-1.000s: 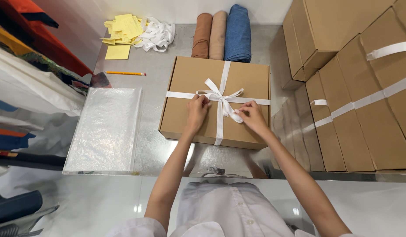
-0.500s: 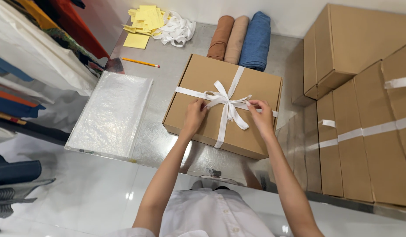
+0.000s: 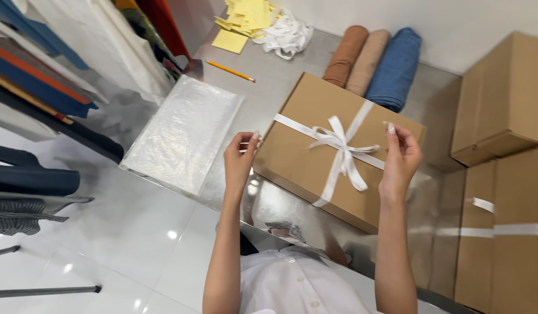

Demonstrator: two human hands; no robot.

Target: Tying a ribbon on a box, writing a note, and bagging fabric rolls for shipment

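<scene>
1. A flat brown cardboard box (image 3: 333,148) is seen lying on the shiny metal table (image 3: 263,81), between the 2 hands, tied crosswise with a white ribbon (image 3: 340,152) knotted into a bow on the lid.
2. Left hand (image 3: 240,160): raised just off the box's near-left edge, fingers loosely curled, nothing gripped. No contact with the box can be confirmed.
3. Right hand (image 3: 401,158): held over the box's right end, fingers half-open with the tips drawn together; whether a ribbon end is pinched cannot be told.
4. Handling, judged: the box looks stiff and light, with its smooth card likely to slip on the metal. The ribbon is soft and would loosen if a tail were pulled.
5. Grip, judged: the 2 short ends, palms under the edges, clear of the bow.
6. Beyond the fingertips: 3 fabric rolls (image 3: 373,67). Left of the left fingers: a clear plastic bag (image 3: 185,134) and a pencil (image 3: 230,71).
</scene>
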